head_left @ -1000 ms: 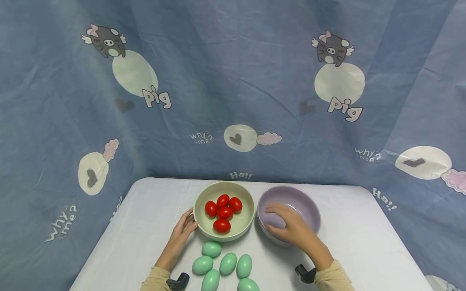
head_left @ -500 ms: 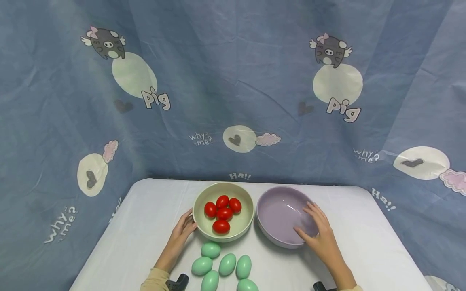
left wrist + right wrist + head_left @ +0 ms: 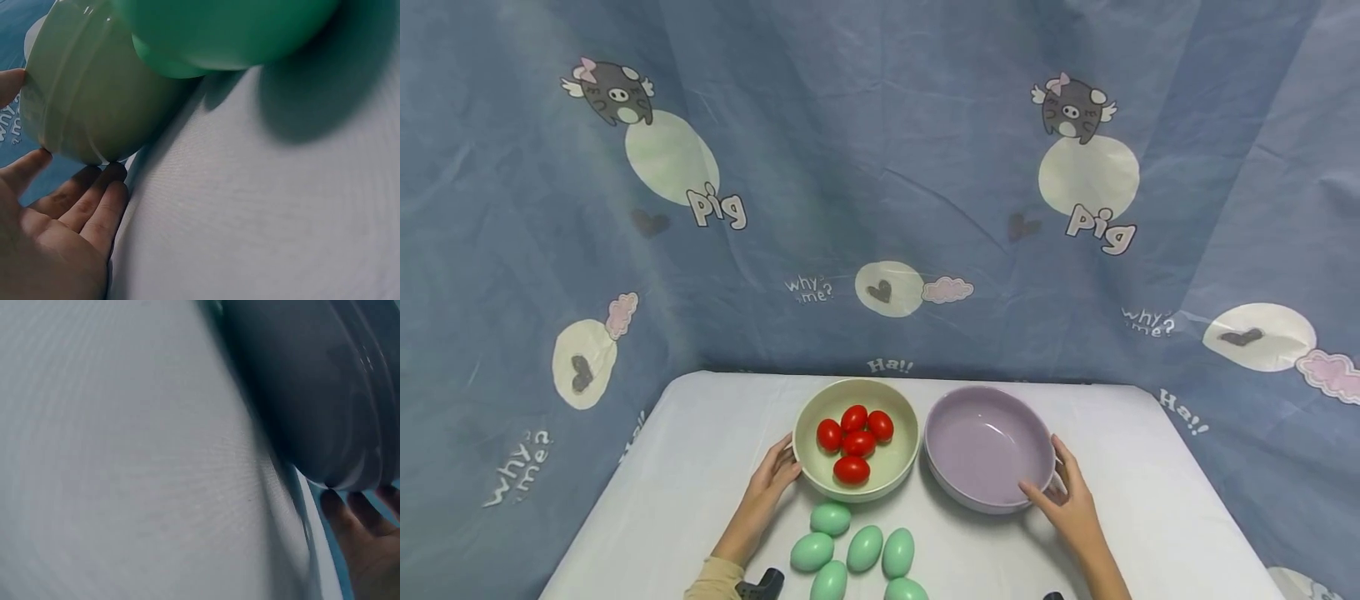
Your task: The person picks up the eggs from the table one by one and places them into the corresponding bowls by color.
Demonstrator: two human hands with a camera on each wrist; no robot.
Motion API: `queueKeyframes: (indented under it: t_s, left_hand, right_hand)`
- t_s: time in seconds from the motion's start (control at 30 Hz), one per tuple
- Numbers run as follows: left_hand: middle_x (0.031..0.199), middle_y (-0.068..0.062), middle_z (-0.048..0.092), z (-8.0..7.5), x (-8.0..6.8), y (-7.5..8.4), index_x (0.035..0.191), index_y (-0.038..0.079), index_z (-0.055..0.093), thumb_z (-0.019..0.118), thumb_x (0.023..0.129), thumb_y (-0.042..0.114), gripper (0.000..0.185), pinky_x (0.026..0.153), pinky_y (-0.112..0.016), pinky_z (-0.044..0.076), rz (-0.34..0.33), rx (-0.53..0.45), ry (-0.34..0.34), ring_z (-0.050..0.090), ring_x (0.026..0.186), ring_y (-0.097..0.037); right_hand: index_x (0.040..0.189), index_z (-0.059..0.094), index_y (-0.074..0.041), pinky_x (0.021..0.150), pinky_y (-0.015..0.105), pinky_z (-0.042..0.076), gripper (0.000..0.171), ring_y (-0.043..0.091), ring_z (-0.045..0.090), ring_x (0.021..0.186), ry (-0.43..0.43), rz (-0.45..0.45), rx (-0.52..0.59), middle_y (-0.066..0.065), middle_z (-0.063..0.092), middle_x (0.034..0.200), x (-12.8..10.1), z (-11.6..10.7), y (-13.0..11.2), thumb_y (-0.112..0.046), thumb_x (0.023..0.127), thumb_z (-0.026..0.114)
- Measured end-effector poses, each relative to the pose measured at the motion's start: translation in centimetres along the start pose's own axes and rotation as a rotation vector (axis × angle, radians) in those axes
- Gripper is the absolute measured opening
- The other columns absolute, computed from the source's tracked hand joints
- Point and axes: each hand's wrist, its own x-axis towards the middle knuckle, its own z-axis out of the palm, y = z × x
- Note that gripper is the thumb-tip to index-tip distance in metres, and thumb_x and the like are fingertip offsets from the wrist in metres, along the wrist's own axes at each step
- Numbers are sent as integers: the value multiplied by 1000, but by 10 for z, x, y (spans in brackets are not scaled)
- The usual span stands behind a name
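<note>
My left hand (image 3: 765,487) rests its fingertips against the left side of a pale green bowl (image 3: 901,467). In the left wrist view its fingers (image 3: 103,219) reach out fairly straight to the wall of the green bowl (image 3: 81,100). Several glossy red egg-shaped things (image 3: 852,471) lie inside that bowl. On the right, a purple bowl (image 3: 988,450) holds nothing. My right hand (image 3: 1075,504) is at its right side, thumb near the front rim and fingers spread behind. Seen from the right wrist, the fingertips (image 3: 331,503) meet the wall of the purple bowl (image 3: 312,394).
Several mint-green eggs (image 3: 865,547) lie on the white tablecloth (image 3: 700,433) in front of the green bowl. The two bowls stand side by side, almost touching. Behind the table hangs a blue curtain (image 3: 820,183) with pig prints.
My right hand has moved from over the purple bowl out to its right side, fingertips now against it. The left hand has stayed at the green bowl. The head view has shifted slightly.
</note>
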Motion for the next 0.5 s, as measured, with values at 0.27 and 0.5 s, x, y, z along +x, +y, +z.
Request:
queueKeyframes:
  t_s: [0.27, 0.5]
  left_hand:
    - [159, -11, 50, -6, -6, 5, 161, 23, 33, 56, 106, 41, 62, 122, -47, 42, -5, 10, -26, 50, 146, -30]
    - [157, -9, 52, -6, -14, 7, 158, 22, 40, 60, 102, 46, 64, 120, -47, 45, -62, 25, -43, 55, 142, -29]
  right_hand:
    - [165, 22, -11, 101, 4, 45, 99, -21, 38, 131, -25, 24, 179, 19, 23, 170, -6, 1, 10, -3, 86, 80]
    - [166, 21, -15, 101, 5, 46, 99, -19, 40, 128, -48, 71, 252, 19, 22, 171, -7, -2, 12, 1, 87, 78]
